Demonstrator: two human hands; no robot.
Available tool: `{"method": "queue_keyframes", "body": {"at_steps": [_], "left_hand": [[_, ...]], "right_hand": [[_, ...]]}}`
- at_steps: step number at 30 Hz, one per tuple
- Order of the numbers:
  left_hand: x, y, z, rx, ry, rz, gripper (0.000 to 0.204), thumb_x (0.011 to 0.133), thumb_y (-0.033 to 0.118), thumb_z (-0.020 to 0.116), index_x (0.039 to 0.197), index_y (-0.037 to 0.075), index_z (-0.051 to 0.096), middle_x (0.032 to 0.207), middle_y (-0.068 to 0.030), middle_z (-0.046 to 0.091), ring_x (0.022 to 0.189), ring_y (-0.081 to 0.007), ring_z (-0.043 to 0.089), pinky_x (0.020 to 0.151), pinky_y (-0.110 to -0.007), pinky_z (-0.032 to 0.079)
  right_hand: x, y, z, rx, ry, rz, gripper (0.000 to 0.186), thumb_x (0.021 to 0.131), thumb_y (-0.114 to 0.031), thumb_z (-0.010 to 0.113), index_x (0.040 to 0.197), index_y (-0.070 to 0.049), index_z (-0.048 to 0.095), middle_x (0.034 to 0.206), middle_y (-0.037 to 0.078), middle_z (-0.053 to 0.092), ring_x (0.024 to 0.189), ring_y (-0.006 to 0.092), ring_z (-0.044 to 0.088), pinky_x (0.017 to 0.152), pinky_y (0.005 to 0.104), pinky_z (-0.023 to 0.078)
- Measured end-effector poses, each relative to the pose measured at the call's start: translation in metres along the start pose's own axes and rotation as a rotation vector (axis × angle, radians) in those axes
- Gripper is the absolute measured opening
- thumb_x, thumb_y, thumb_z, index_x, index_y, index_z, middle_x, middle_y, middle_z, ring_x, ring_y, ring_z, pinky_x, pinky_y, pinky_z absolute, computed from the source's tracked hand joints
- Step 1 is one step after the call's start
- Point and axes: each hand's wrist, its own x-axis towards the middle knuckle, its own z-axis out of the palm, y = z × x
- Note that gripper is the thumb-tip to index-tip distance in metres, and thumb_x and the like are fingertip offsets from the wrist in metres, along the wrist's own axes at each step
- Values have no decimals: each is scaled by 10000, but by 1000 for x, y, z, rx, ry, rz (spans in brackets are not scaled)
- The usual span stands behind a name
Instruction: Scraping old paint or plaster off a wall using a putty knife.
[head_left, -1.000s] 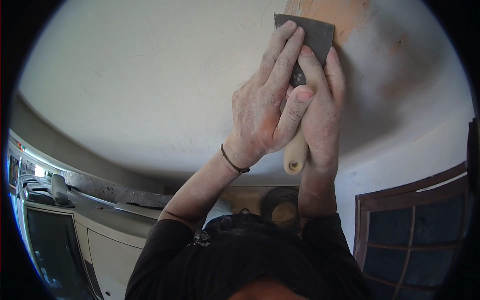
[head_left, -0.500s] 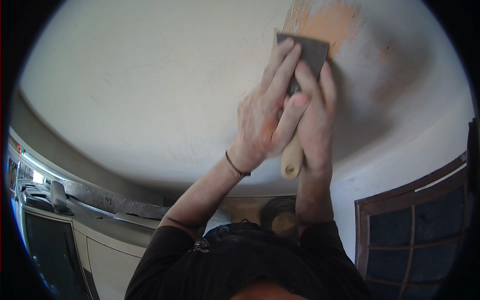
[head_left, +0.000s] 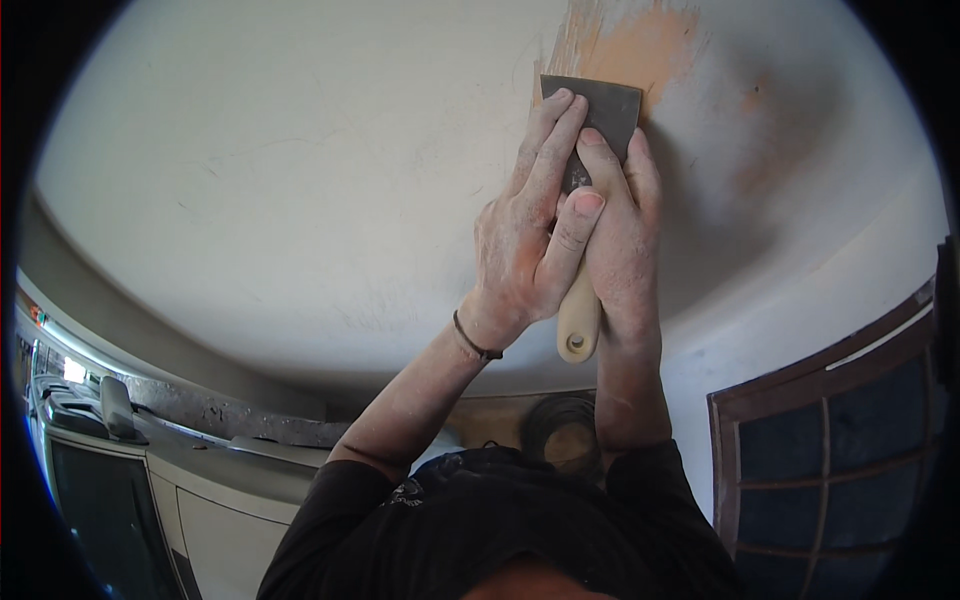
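Both hands grip a putty knife with a dark metal blade [head_left: 609, 108] and pale handle [head_left: 579, 315]. My left hand [head_left: 523, 250] lies closed over the tool, two fingertips pressed on the blade and its thumb across the top of the handle. My right hand [head_left: 625, 255] wraps the handle from the right, fingertips on the blade's lower part. The blade lies against a white wall surface [head_left: 300, 150], on the lower edge of an orange-tan patch [head_left: 640, 45] with rough, streaked borders. Pale dust coats both hands.
A cream cabinet [head_left: 220, 515] with a dark glass panel stands at lower left beside a speckled ledge [head_left: 215, 410]. A brown-framed window or door with dark panes [head_left: 780, 450] is at lower right. A dark coiled or round object [head_left: 545, 420] lies below, partly hidden by my body.
Both hands and the knife have moved down and slightly left over the surface, so more of the orange patch shows above the blade. The grip looks the same.
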Motion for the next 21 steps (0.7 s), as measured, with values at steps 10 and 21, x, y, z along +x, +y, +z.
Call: {"method": "queue_keyframes", "body": {"at_steps": [10, 21], "left_hand": [[5, 2, 2, -62, 6, -40, 614, 1022, 402, 501, 1473, -10, 440, 1521, -239, 433, 1183, -373, 637, 849, -366, 569], [33, 7, 0, -227, -3, -85, 580, 1023, 338, 512, 1459, -39, 444, 1488, -285, 448, 1305, -429, 534, 955, -396, 530]], "right_hand": [[6, -6, 1, 1, 7, 1, 303, 1007, -247, 517, 1171, 7, 532, 1065, 215, 564, 990, 353, 565, 870, 421, 463], [16, -15, -5, -228, -37, -106, 308, 999, -249, 515, 1151, 17, 537, 1088, 221, 566, 1004, 333, 585, 876, 408, 467]]}}
